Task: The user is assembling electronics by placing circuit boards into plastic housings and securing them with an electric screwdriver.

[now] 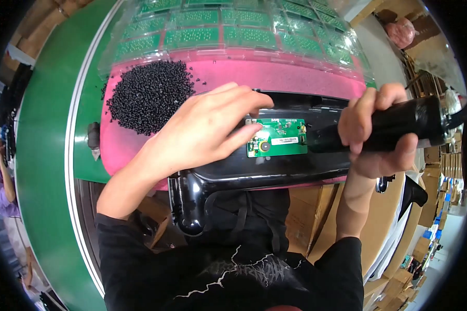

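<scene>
A green circuit board (283, 137) with a white label strip and a small round part lies in a long black plastic housing (275, 168). My left hand (207, 124) reaches over the board's left end with fingers apart. Its thumb tip is at the board's edge, and its index finger is bent above the housing's far side. My right hand (379, 129) is wrapped round a thick black electric screwdriver (407, 124), held almost level. The driver's front end points left toward the board's right end; its tip is hard to make out against the black housing.
A heap of small black screws (148, 96) lies on the pink mat (233, 67), left of the housing. Beyond it stand clear trays (218, 39) of green boards. A dark marker-like object (93, 137) rests on the green table (49, 140). Cardboard boxes (308, 212) stand below the table's edge.
</scene>
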`<state>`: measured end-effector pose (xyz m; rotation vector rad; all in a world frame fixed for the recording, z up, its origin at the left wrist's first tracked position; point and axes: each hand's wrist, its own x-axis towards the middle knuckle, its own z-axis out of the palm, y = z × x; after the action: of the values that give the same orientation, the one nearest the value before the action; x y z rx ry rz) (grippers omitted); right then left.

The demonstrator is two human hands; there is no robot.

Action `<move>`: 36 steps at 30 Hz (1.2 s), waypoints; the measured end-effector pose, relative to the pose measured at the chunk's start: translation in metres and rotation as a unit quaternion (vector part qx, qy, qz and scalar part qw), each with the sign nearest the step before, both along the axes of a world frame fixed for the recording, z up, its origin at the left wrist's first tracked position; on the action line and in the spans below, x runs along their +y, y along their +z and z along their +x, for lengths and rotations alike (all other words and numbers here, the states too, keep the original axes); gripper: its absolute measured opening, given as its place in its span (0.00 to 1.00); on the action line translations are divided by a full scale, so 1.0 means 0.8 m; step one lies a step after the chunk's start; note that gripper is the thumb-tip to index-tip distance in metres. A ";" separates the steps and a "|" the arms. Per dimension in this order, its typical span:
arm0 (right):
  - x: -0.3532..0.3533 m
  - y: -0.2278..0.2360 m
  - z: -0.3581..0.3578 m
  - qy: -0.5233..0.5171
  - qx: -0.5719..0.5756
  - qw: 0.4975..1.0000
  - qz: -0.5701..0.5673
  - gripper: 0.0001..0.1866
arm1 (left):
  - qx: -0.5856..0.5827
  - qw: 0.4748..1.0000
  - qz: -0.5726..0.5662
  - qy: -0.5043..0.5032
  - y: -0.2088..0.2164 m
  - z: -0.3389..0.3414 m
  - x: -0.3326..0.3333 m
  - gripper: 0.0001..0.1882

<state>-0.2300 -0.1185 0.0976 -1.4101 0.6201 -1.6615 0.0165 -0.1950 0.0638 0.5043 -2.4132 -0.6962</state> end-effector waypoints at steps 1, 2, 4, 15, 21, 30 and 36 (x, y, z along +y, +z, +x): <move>-0.001 0.001 0.000 0.054 0.005 0.998 -0.018 0.31 | 0.009 1.000 -0.017 0.008 0.002 0.003 -0.003 0.16; 0.003 0.004 0.004 0.014 0.017 1.000 0.020 0.31 | 0.015 0.999 -0.038 0.027 0.004 0.008 -0.005 0.14; 0.012 0.015 0.007 -0.001 0.023 0.999 0.037 0.30 | 0.030 0.993 -0.092 0.060 0.012 0.007 -0.010 0.13; -0.005 0.037 -0.102 -0.141 -0.219 0.930 0.260 0.13 | -0.229 0.948 -0.175 0.137 0.021 -0.024 0.021 0.14; 0.090 0.071 -0.148 -0.355 0.053 0.916 0.178 0.27 | -0.140 0.969 -0.145 0.144 0.047 -0.022 0.057 0.11; 0.398 -0.037 -0.399 -0.804 0.435 0.314 0.257 0.18 | 0.146 0.822 -0.399 0.380 0.060 0.114 0.122 0.06; 0.556 -0.215 -0.474 -0.675 0.453 0.306 0.495 0.33 | 0.400 0.776 0.106 0.476 0.022 0.270 0.133 0.14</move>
<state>-0.6094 0.3265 -0.0743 -0.3358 3.4078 -0.3882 0.2327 -0.0885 0.0813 1.1253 -1.0478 -0.5314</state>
